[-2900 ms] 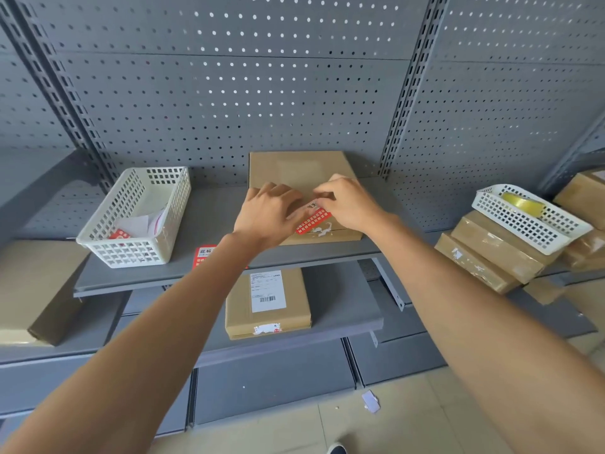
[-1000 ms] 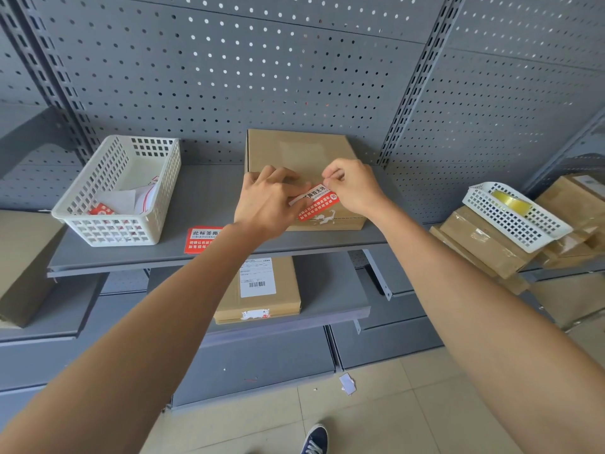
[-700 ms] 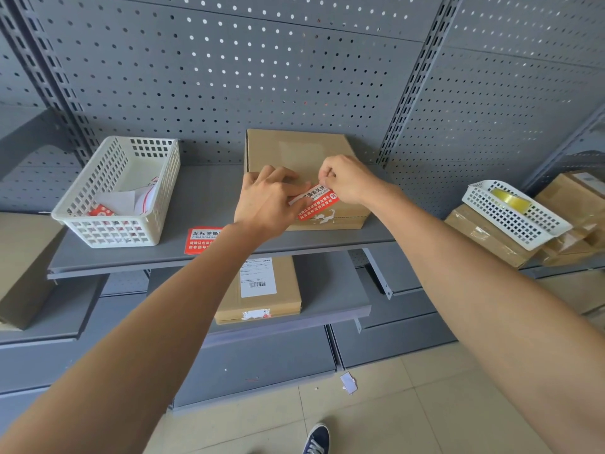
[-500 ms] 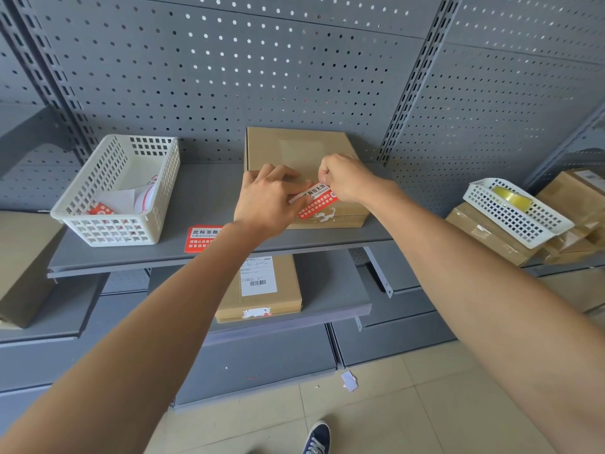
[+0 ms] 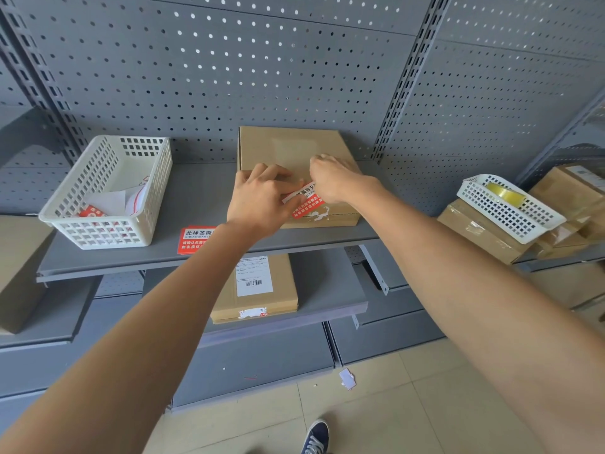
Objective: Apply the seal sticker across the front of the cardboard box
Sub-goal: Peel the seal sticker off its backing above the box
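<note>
Fingers of the right hand [image 5: 334, 180] are pinched on the upper right end of the red and white seal sticker [image 5: 304, 203], while the left hand [image 5: 262, 199] lies flat with fingers spread, pressing the sticker's left end down. The sticker sits right between both hands, draped over the front top edge of the cardboard box [image 5: 291, 149]. Box is on the grey shelf [image 5: 196, 191], white basket [image 5: 108, 191] off to its left, and another red sticker [image 5: 194, 239] lying near the shelf edge.
</note>
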The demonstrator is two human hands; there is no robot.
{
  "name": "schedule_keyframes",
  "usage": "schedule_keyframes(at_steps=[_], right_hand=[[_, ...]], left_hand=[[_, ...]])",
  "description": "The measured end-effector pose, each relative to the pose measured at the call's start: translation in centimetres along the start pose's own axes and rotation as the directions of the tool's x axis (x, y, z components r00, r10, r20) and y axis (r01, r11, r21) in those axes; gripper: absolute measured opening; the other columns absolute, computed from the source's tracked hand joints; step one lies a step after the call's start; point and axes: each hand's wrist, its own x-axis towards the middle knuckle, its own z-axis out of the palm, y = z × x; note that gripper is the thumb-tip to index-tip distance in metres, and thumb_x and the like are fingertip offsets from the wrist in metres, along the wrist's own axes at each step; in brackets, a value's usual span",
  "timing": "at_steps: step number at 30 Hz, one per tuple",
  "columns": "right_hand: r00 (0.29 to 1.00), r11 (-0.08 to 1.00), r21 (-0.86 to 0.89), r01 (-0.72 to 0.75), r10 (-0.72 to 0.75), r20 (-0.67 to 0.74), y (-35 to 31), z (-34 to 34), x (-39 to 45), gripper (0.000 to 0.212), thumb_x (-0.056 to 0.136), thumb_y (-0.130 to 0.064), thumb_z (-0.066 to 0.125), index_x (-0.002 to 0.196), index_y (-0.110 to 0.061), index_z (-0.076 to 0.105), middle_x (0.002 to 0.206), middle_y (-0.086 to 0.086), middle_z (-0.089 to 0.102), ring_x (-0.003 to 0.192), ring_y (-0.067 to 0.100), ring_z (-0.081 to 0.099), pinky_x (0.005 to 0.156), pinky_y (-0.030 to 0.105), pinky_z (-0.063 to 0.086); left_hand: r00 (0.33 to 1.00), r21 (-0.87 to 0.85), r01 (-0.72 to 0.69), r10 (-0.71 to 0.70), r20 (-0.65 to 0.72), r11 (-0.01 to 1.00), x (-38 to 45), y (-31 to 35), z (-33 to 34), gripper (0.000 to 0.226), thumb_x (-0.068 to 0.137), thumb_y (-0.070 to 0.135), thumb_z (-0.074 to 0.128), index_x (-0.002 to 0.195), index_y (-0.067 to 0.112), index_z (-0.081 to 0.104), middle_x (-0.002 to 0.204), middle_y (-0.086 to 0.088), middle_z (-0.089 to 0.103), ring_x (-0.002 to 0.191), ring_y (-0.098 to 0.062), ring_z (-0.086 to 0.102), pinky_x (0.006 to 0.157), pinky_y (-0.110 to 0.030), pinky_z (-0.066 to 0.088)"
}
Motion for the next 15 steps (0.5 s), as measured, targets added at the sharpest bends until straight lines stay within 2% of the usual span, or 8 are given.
schedule_keyframes(at_steps=[4,6,9,11,13,15], right_hand=[[0.999,0.998,0.053,0.018,-0.020,0.029,0.3,-0.6,-0.2,0.015,0.090,0.002,0.045,0.099,-0.008,0.052,0.114,0.014,0.055,0.097,0.031,0.052,0.081,0.038,0.042],[0.998,0.997,0.068,0.038,-0.041,0.040,0.5,-0.8,-0.4,0.015,0.090,0.005,0.042,0.088,-0.009,0.048,0.103,0.012,0.052,0.094,0.031,0.053,0.079,0.040,0.044],[0.999,0.985,0.167,0.039,-0.044,0.026,1.2,-0.8,-0.5,0.019,0.093,0.004,0.037,0.098,-0.011,0.048,0.106,0.009,0.055,0.096,0.031,0.055,0.079,0.042,0.045],[0.999,0.960,0.276,0.047,-0.044,-0.017,2.0,-0.8,-0.6,0.015,0.101,-0.006,0.038,0.104,-0.014,0.051,0.110,0.005,0.058,0.100,0.028,0.057,0.080,0.041,0.046],[0.997,0.917,0.396,0.057,-0.034,-0.065,2.8,-0.7,-0.8,0.018,0.104,-0.018,0.044,0.114,-0.014,0.059,0.118,0.004,0.062,0.105,0.022,0.059,0.083,0.033,0.044],[0.994,0.896,0.436,0.080,-0.041,-0.097,3.2,-0.5,-1.1,0.024,0.101,-0.020,0.054,0.121,-0.013,0.067,0.118,0.005,0.063,0.103,0.017,0.058,0.087,0.025,0.039]], left_hand=[[1.000,0.001,0.002,-0.002,0.005,1.000,0.0,0.0,0.0,0.037,0.095,0.056,0.057,0.126,0.041,0.069,0.131,0.007,0.062,0.121,-0.022,0.050,0.099,-0.042,0.029],[1.000,0.003,0.003,-0.003,0.007,1.000,0.0,0.0,0.0,0.037,0.095,0.056,0.057,0.126,0.041,0.069,0.131,0.007,0.062,0.121,-0.022,0.050,0.099,-0.042,0.029],[1.000,-0.004,0.003,-0.003,0.005,1.000,0.0,-0.1,0.0,0.037,0.095,0.056,0.057,0.127,0.041,0.068,0.131,0.007,0.062,0.120,-0.022,0.050,0.099,-0.042,0.029],[1.000,-0.004,0.002,-0.002,0.008,1.000,-0.1,-0.1,-0.1,0.038,0.095,0.056,0.056,0.128,0.041,0.067,0.132,0.007,0.061,0.121,-0.022,0.050,0.100,-0.042,0.028],[1.000,-0.007,0.002,-0.002,0.008,1.000,-0.1,-0.1,-0.1,0.037,0.096,0.056,0.055,0.128,0.041,0.067,0.132,0.007,0.061,0.121,-0.022,0.050,0.100,-0.042,0.028],[1.000,-0.013,0.006,-0.006,0.004,1.000,0.0,0.0,-0.1,0.036,0.095,0.056,0.055,0.126,0.042,0.068,0.131,0.007,0.061,0.120,-0.022,0.050,0.100,-0.041,0.029]])
